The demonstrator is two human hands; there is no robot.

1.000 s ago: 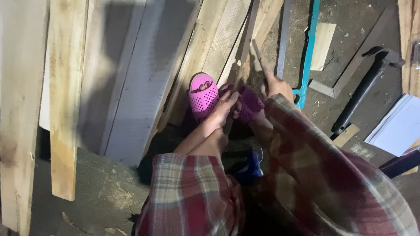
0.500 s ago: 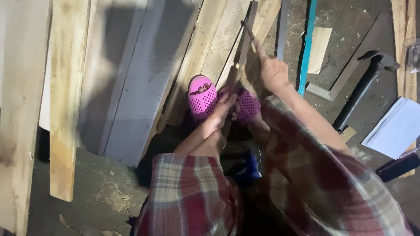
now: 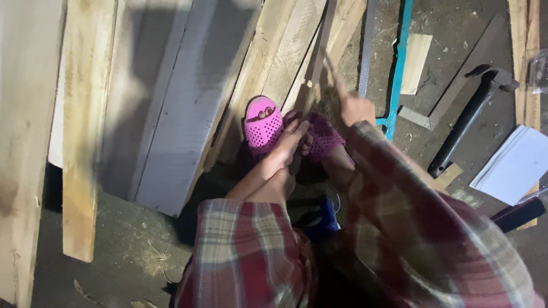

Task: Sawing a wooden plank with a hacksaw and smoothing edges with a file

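Note:
My left hand (image 3: 290,146) reaches down between my two pink perforated clogs (image 3: 264,125) and grips the lower end of a narrow wooden strip (image 3: 319,45) that leans up and away across the planks. My right hand (image 3: 355,108) is just right of the strip, fist closed on a thin blade-like tool (image 3: 332,71), blurred by motion, whose tip lies against the strip's edge. Both arms wear plaid sleeves (image 3: 251,251). The strip's foot is hidden behind my fingers.
Pale planks (image 3: 85,142) and a whitish board (image 3: 182,102) lie to the left. On the dark floor at right are a blue-framed saw (image 3: 399,57), a black-handled hammer (image 3: 468,114), a metal square (image 3: 451,85), a small wood block (image 3: 415,54) and white paper (image 3: 514,165).
My right hand rose with the tool along the strip, then came back down toward my feet. My left hand and the clogs stayed put.

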